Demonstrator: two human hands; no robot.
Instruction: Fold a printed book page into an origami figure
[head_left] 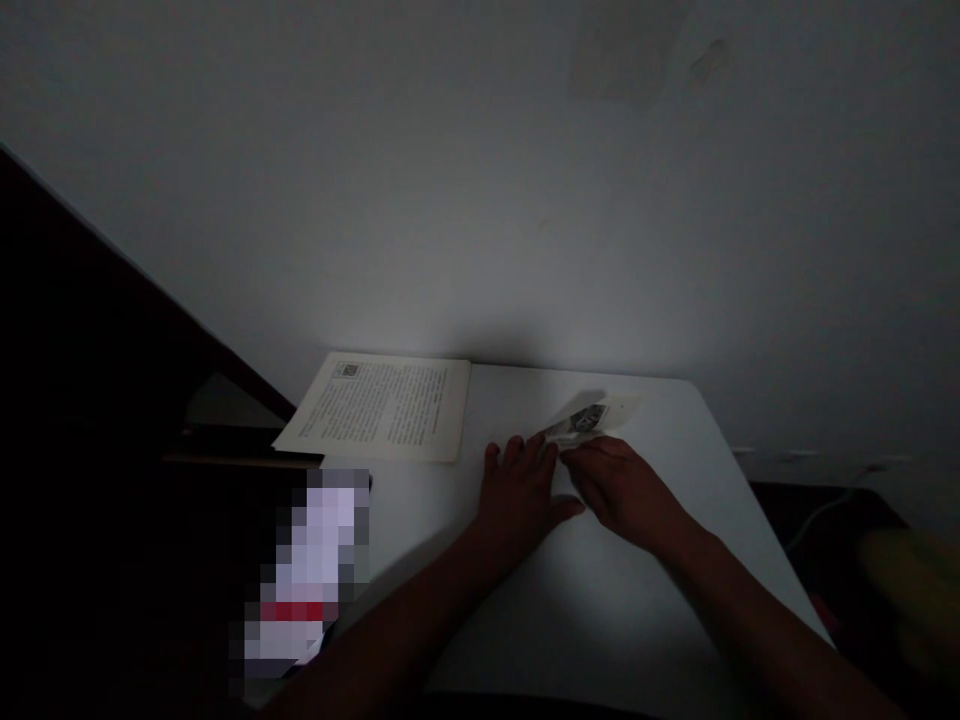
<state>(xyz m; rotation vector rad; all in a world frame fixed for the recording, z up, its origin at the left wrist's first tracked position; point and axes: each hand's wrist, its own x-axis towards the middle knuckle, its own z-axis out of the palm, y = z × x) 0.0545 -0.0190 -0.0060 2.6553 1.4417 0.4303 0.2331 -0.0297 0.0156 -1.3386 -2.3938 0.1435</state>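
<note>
A small folded paper, which looks like a banknote [589, 420], lies on the white table [600, 600] near its far edge. My left hand [521, 490] rests flat on the table with fingers stretched out, its fingertips at the paper's near left end. My right hand [622, 490] lies just to the right, fingers curled and pinching the paper's near edge. The room is dim and fine detail is hard to make out.
A printed sheet or booklet [386, 408] lies at the table's far left corner against the grey wall. A dark piece of furniture [90, 450] stands on the left. A blurred patch [315, 570] covers something at the table's left edge. A cable [821, 515] runs at right.
</note>
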